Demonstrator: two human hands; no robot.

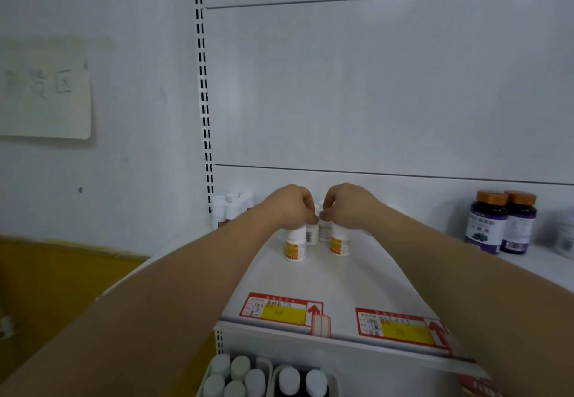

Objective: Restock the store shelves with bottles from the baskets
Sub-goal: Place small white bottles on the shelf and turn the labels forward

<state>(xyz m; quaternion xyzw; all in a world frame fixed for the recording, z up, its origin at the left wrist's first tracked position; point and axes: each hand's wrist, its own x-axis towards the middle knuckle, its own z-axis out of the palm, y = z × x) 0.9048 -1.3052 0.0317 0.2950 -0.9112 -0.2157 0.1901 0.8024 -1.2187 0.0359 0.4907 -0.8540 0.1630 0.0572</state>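
Both hands are reaching to shelf (326, 281) centre. Left hand (292, 207) is gripping cap of white bottle (295, 246); right hand (348, 205) is gripping second white bottle (340, 243) at 3 o'clock of it. Both bottles are standing upright, long axis vert., caps up, w/ two more bottles (316, 233) just behind at 12 o'clock.

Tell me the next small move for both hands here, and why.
Probably let go and draw back. The left hand and right hand each grip the top of a white bottle already standing upright on the shelf, beside two more.
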